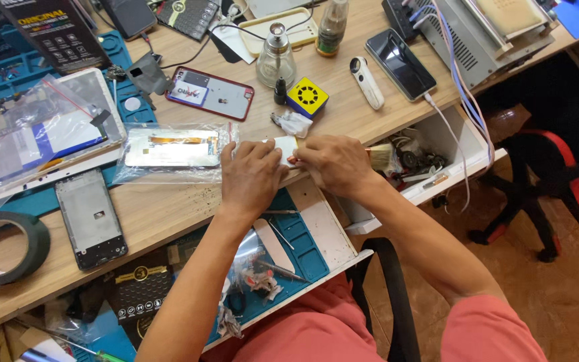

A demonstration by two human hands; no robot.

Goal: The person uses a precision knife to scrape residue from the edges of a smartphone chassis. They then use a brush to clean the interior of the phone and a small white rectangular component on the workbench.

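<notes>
Both hands met over a small white piece at the near edge of a cluttered wooden bench.

The left hand (252, 175) and right hand (333, 164) lay close together, fingers pinched on the small white piece (285, 147), a flat, pale, rectangular part mostly hidden under the knuckles. Just left of it sat a clear plastic bag (175, 153) holding a silvery phone panel. A crumpled wipe (294, 123) and a yellow cube (307, 96) stood just beyond, with a glass bottle (276, 59) farther back. A bristle brush (383, 157) poked out right of the right hand, over an open drawer (430, 161) of tangled parts. A black phone frame (91, 218) and a roll of dark tape (5, 248) lay far left on the bench (169, 208).
</notes>
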